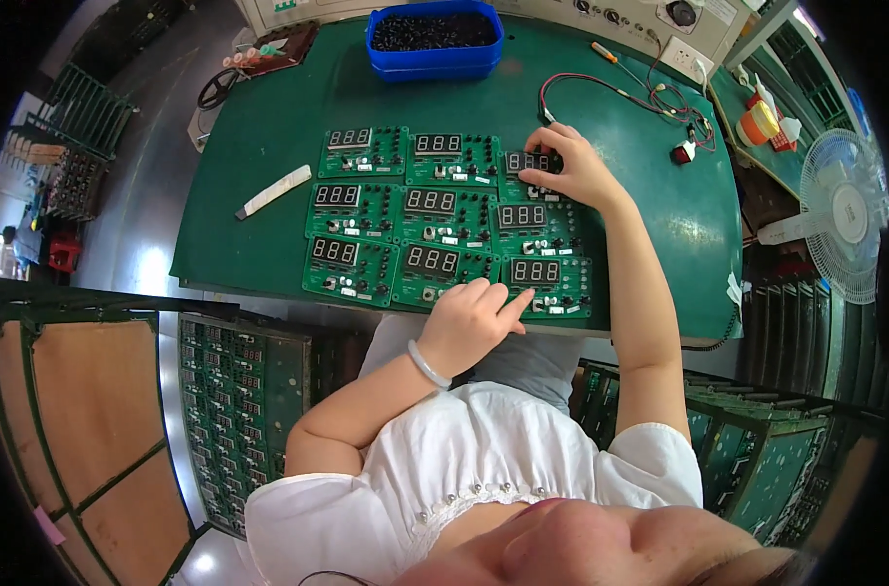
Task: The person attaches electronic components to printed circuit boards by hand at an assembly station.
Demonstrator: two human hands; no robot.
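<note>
Several green circuit boards with three-digit displays lie in rows on the green bench mat. My right hand [579, 168] is at the upper right circuit board [512, 186], thumb and index finger closed around the sides of its digit display [529, 162]. My left hand [472, 317] is over the front edge, its index finger stretched onto small parts of the lower right circuit board [571, 276]. The other left fingers are curled, and the thumb sits apart, below the index finger. Next to that hand lies the lower middle circuit board [433, 262], partly covered by its knuckles.
A blue bin [435, 66] of small black parts stands at the back. A white strip-like tool [274, 192] lies left of the boards. Red and black leads [601, 80], a screwdriver [604, 52] and a switch [683, 152] lie back right. A fan [840, 215] stands at right; board racks [225, 420] flank me.
</note>
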